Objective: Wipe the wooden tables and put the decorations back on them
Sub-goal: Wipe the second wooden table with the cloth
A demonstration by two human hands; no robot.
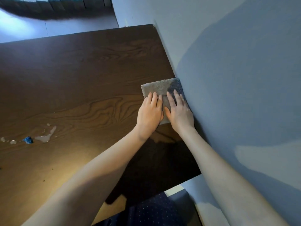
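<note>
A dark wooden table [78, 75] fills the left and middle of the head view. A grey folded cloth [158, 88] lies flat on it, at the table's right edge against the wall. My left hand [150, 112] presses on the cloth's left part with straight fingers. My right hand [178, 111] presses beside it on the cloth's right part, its outer edge close to the wall. No decorations are in view.
A pale blue wall [236, 79] runs along the table's right side. Small puddles of liquid [45, 136] and a blue scrap [28, 140] lie on the table at the left. Dark dotted fabric [151, 209] shows below the table's near edge.
</note>
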